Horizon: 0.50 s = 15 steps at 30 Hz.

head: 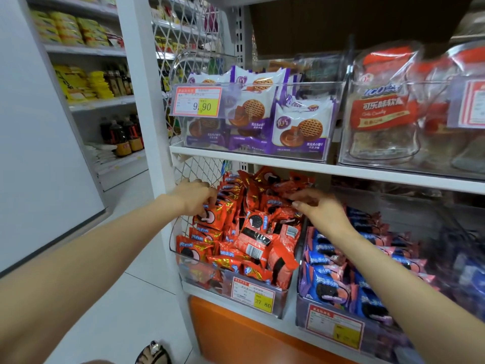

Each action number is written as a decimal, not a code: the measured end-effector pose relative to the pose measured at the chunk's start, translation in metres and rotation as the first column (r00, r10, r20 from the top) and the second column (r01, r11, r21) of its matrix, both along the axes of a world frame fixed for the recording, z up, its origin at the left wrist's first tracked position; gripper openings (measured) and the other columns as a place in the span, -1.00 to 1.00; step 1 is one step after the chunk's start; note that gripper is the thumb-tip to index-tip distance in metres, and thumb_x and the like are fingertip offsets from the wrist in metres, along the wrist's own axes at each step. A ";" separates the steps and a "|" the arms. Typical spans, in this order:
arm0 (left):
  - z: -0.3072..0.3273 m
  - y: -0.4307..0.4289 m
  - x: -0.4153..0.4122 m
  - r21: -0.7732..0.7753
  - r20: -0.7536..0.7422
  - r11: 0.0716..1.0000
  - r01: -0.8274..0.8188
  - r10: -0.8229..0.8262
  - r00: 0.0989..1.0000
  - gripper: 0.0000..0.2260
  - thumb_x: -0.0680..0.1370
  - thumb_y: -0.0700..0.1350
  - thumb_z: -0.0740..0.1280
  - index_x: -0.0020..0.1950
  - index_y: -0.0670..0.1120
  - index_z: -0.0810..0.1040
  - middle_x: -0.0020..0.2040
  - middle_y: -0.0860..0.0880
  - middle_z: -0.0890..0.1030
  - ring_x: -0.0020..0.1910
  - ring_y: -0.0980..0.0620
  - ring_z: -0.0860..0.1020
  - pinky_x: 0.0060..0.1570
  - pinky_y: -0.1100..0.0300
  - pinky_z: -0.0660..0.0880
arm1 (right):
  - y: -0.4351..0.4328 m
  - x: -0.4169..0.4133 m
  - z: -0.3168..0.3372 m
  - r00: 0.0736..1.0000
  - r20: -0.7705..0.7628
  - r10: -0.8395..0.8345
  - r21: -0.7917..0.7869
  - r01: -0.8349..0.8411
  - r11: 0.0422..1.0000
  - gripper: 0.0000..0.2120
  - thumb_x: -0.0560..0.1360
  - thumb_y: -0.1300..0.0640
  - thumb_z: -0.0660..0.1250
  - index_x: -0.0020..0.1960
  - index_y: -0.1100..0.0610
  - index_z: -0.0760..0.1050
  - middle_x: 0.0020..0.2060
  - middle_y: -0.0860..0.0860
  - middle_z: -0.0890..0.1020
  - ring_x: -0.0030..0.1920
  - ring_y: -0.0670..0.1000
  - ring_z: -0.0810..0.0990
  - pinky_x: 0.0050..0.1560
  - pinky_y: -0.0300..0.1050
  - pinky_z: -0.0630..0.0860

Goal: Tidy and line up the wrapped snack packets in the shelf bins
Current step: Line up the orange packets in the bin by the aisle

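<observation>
At the far left, other shelves carry yellow packs [70, 30] and dark bottles [120, 137]. The left hand [195, 197] reaches into the clear bin [210, 281] on the lower shelf, its fingers curled over the tops of the red packets [252, 232] at the bin's left side. These packets fill the bin in a loose heap — some upright, some lying flat. The right hand [320, 210] pinches one of them near the back, between thumb and fingers. Just beside, to the right, lie blue and pink packets [338, 271] in a second bin. Above, purple biscuit packs [265, 114] stand in rows.
</observation>
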<state>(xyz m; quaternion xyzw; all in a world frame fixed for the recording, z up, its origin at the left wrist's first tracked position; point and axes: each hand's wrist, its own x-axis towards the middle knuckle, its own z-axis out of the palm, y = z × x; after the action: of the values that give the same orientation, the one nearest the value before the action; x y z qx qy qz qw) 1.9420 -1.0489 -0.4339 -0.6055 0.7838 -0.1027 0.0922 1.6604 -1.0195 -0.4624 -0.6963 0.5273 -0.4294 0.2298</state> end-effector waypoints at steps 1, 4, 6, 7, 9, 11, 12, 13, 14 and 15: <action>-0.001 -0.001 0.001 -0.006 -0.017 1.000 0.001 -0.001 1.000 -0.62 0.43 0.01 0.43 0.20 0.01 0.46 0.15 0.00 0.50 0.20 -0.05 0.43 0.18 0.04 0.30 | -0.002 0.000 -0.001 1.000 -0.025 -0.010 -0.008 0.010 1.000 -0.85 0.50 0.25 0.35 0.05 0.15 0.61 -0.03 0.02 0.64 -0.03 -0.08 0.53 -0.22 -0.50 0.34; 0.000 -0.002 0.000 -0.007 -0.062 0.999 0.035 -0.035 0.997 -0.66 0.43 0.04 0.44 0.13 -0.01 0.47 0.11 0.03 0.53 0.15 -0.03 0.47 0.14 0.06 0.31 | -0.006 -0.002 -0.006 0.992 -0.121 -0.035 -0.004 0.034 0.999 -0.82 0.48 0.26 0.36 0.06 0.13 0.61 0.00 0.03 0.65 -0.01 -0.07 0.54 -0.08 -0.34 0.34; 0.001 -0.001 -0.002 -0.006 -0.040 0.998 0.065 -0.065 0.997 -0.70 0.44 0.04 0.42 0.11 -0.01 0.49 0.07 0.04 0.54 0.13 -0.01 0.48 0.13 0.08 0.28 | -0.008 -0.003 -0.008 0.977 -0.210 -0.037 0.011 0.040 0.999 -0.80 0.46 0.24 0.38 0.07 0.10 0.60 0.04 0.01 0.64 0.08 0.01 0.53 -0.04 -0.26 0.35; 0.002 -0.001 -0.002 -0.008 -0.045 0.997 0.079 -0.079 0.996 -0.72 0.44 0.04 0.42 0.10 0.00 0.49 0.05 0.05 0.54 0.12 0.01 0.47 0.12 0.09 0.27 | -0.010 -0.004 -0.009 0.966 -0.257 -0.040 0.018 0.046 0.999 -0.78 0.44 0.24 0.39 0.07 0.08 0.60 0.07 0.00 0.63 0.13 0.05 0.51 -0.01 -0.22 0.37; 0.003 -0.002 -0.003 -0.011 -0.068 0.995 0.102 -0.103 0.992 -0.74 0.45 0.03 0.41 0.07 0.01 0.50 0.02 0.07 0.52 0.11 0.02 0.46 0.13 0.09 0.25 | -0.011 -0.005 -0.009 0.949 -0.312 -0.043 0.032 0.056 0.998 -0.74 0.42 0.24 0.40 0.08 0.03 0.60 0.11 -0.03 0.61 0.17 0.08 0.48 0.08 -0.16 0.42; -0.001 0.000 -0.003 -0.012 -0.060 0.993 0.114 -0.115 0.992 -0.74 0.46 0.03 0.40 0.09 0.01 0.47 0.07 0.05 0.51 0.14 0.01 0.44 0.12 0.10 0.25 | -0.012 -0.004 -0.007 0.945 -0.324 -0.048 0.048 0.067 0.997 -0.73 0.40 0.23 0.42 0.06 -0.03 0.60 0.11 -0.04 0.61 0.18 0.07 0.48 0.12 -0.12 0.45; -0.004 0.001 -0.003 -0.014 -0.045 0.994 0.111 -0.111 0.993 -0.73 0.47 0.03 0.39 0.11 0.01 0.45 0.11 0.04 0.50 0.16 0.00 0.43 0.12 0.10 0.25 | -0.013 -0.003 -0.006 0.941 -0.334 -0.052 0.047 0.071 0.996 -0.73 0.39 0.21 0.43 0.04 -0.05 0.60 0.11 -0.04 0.60 0.18 0.07 0.48 0.14 -0.09 0.46; -0.007 0.001 -0.003 -0.019 -0.025 0.994 0.106 -0.106 0.994 -0.71 0.48 0.04 0.37 0.14 0.01 0.44 0.14 0.03 0.49 0.19 0.00 0.42 0.13 0.10 0.26 | -0.014 -0.002 -0.006 0.933 -0.357 -0.054 0.042 0.074 0.996 -0.74 0.38 0.18 0.45 0.03 -0.07 0.60 0.12 -0.05 0.60 0.19 0.07 0.48 0.16 -0.06 0.46; -0.009 0.002 -0.003 -0.024 -0.006 0.995 0.101 -0.101 0.995 -0.70 0.49 0.04 0.36 0.17 0.02 0.42 0.18 0.03 0.47 0.22 -0.01 0.41 0.15 0.09 0.27 | -0.014 -0.001 -0.005 0.919 -0.389 -0.057 0.035 0.077 0.996 -0.74 0.37 0.15 0.47 0.03 -0.08 0.60 0.13 -0.05 0.59 0.19 0.08 0.47 0.18 -0.04 0.45; -0.009 0.004 -0.003 -0.021 0.005 0.996 0.090 -0.090 0.996 -0.69 0.49 0.04 0.36 0.20 0.03 0.42 0.21 0.02 0.46 0.24 -0.02 0.40 0.17 0.08 0.27 | -0.013 0.001 -0.004 0.908 -0.415 -0.065 0.027 0.084 0.996 -0.74 0.37 0.13 0.47 0.03 -0.08 0.60 0.14 -0.05 0.58 0.20 0.09 0.46 0.18 -0.02 0.45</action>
<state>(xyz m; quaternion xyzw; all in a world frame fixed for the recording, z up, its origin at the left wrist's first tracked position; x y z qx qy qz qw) 1.9389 -1.0453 -0.4432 -0.5701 0.8091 -0.1163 0.0826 1.6611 -1.0328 -0.4665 -0.7455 0.5995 -0.2689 0.1119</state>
